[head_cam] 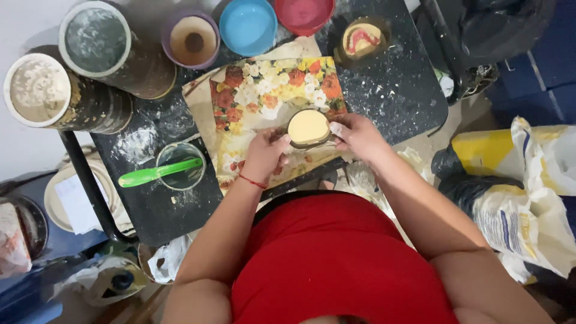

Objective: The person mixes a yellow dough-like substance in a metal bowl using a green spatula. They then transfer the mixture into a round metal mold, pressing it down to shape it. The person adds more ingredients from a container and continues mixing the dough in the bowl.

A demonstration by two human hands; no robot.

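A small round mould (308, 128) filled with smooth pale yellow material rests on a flowered cloth (264, 96) spread over a dark speckled table (396, 84). My left hand (266, 153) grips the mould's left side; a red string is tied round that wrist. My right hand (354, 133) holds its right side, fingertips dusted white. Both hands close round the mould from opposite sides.
Two big powder-filled tins (37, 90) (96, 39) stand at the far left. A purple bowl (192, 39), blue bowl (247, 25) and red bowl (304, 13) line the back. A cup with a green spatula (159, 171) sits left. Another mould (362, 39) lies behind. Sacks (528, 204) stand on the floor at right.
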